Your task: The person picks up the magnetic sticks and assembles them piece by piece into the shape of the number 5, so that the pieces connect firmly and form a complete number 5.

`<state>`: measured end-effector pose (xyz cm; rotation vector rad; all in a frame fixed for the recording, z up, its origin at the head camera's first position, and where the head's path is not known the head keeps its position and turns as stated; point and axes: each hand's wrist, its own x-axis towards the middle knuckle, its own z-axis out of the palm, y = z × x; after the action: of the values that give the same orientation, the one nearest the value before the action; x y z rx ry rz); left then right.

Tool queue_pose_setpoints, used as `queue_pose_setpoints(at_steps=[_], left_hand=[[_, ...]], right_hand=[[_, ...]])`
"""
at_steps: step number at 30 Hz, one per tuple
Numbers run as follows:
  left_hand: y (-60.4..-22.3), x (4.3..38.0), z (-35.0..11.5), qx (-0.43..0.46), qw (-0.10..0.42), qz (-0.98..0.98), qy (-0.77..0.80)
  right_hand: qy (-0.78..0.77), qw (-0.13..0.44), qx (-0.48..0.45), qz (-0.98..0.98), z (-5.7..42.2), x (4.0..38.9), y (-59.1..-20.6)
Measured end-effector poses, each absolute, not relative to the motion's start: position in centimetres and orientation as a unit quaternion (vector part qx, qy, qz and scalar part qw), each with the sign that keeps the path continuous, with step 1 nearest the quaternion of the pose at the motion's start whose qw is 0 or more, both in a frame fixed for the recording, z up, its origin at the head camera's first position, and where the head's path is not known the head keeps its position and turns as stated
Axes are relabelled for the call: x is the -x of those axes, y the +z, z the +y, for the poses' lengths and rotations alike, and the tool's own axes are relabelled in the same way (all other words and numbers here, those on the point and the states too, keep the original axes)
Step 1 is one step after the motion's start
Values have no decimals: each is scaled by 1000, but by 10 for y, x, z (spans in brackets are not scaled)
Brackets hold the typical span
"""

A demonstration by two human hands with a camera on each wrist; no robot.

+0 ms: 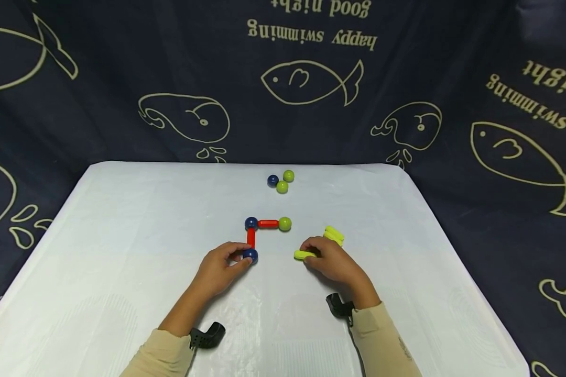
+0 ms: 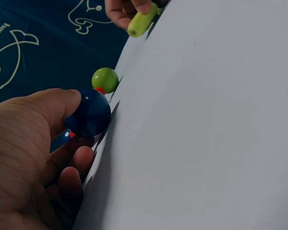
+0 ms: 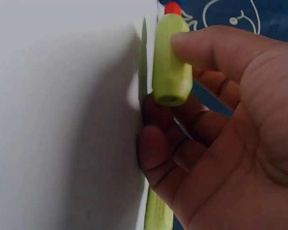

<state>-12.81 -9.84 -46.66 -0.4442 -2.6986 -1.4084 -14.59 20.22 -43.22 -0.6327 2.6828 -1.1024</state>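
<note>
My left hand (image 1: 219, 269) pinches a dark blue ball (image 1: 250, 256) between thumb and fingers; the left wrist view shows this blue ball (image 2: 90, 114) close up. It sits at the near end of a red rod (image 1: 251, 239), which runs to a second blue ball (image 1: 251, 223). From there another red rod (image 1: 268, 224) leads right to a green ball (image 1: 285, 223). To the right, my right hand (image 1: 334, 262) holds a yellow-green rod (image 3: 172, 62) between thumb and fingers, low over the white table. Part of that rod is hidden by the fingers.
More yellow-green rods (image 1: 334, 235) lie just beyond my right hand. Toward the far edge of the white table (image 1: 122, 220), a loose blue ball (image 1: 273, 181) and two green balls (image 1: 282, 187) sit together. A dark cloth (image 1: 311, 131) with fish drawings hangs behind.
</note>
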Motion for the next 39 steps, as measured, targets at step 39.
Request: queue_pose_setpoints(at_steps=[39], left_hand=[[-465,128,-98,144,46,-876,-458]], right_hand=[[-369,163,277,872,135,165,-426]])
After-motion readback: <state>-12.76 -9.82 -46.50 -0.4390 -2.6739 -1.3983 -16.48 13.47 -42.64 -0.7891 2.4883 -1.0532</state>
